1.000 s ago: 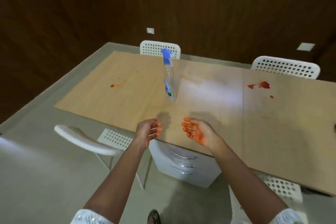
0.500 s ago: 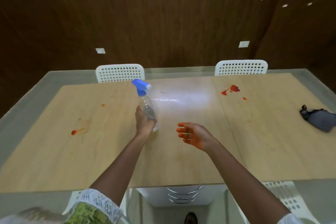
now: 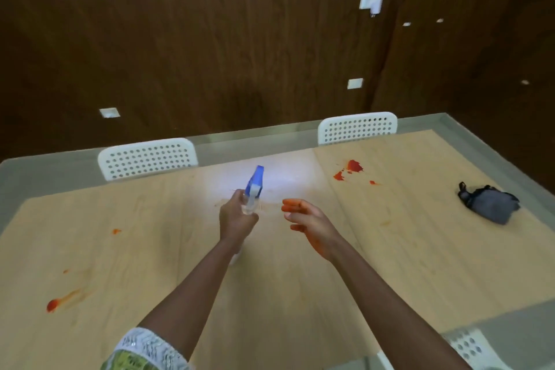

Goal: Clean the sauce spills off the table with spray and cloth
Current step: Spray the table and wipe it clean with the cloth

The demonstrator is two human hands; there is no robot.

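My left hand point(image 3: 235, 221) grips a clear spray bottle with a blue trigger head point(image 3: 254, 186), lifted off the wooden table point(image 3: 180, 264) and tilted away from me. My right hand point(image 3: 306, 219) hovers open beside it, fingertips stained orange, holding nothing. A red sauce spill point(image 3: 350, 170) lies far right of centre. Another red streak point(image 3: 61, 302) sits near left, with a small spot point(image 3: 115, 231) above it. A grey cloth point(image 3: 489, 204) lies crumpled at the far right of the table.
Two white perforated chairs point(image 3: 147, 158) point(image 3: 357, 126) stand along the table's far side. Another white chair point(image 3: 471, 348) shows at the near right corner. A dark wood-panelled wall rises behind.
My left hand has lifted the spray bottle off the table and tilted its head forward. The view has moved closer over the table. My right hand stays open.
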